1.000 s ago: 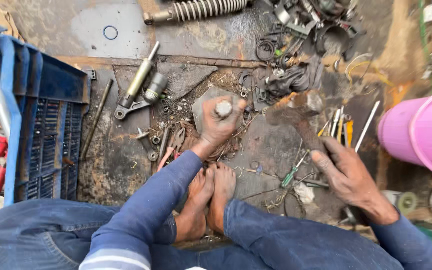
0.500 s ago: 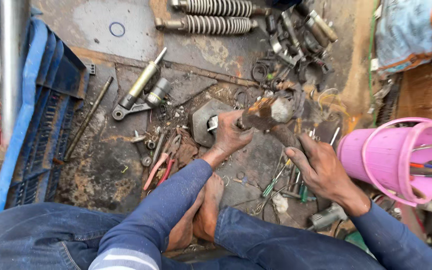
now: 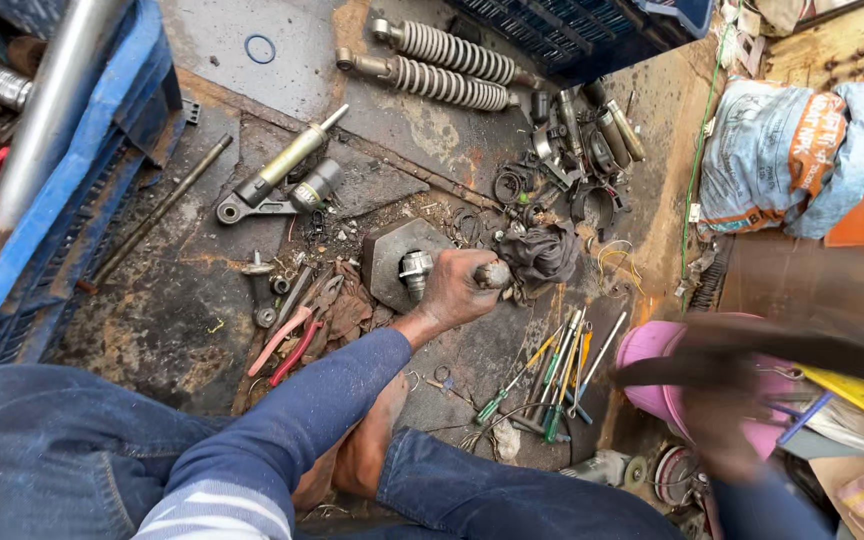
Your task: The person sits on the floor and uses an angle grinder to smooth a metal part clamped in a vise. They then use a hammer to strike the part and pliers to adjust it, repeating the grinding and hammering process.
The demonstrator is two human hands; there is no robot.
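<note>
My left hand (image 3: 457,288) is clamped on a metal rod (image 3: 417,270) lying over the hex block (image 3: 384,262). My right hand (image 3: 717,420) is a blur gripping a hammer (image 3: 802,350); near the pink bucket (image 3: 642,350).

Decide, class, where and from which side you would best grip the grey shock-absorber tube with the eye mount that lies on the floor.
Grip the shock-absorber tube around its smooth cylindrical middle, coming from above. It lies flat and diagonal, its mid-body uncovered; the thin rod end is slim, and the eye end sits against a small cylinder.
</note>
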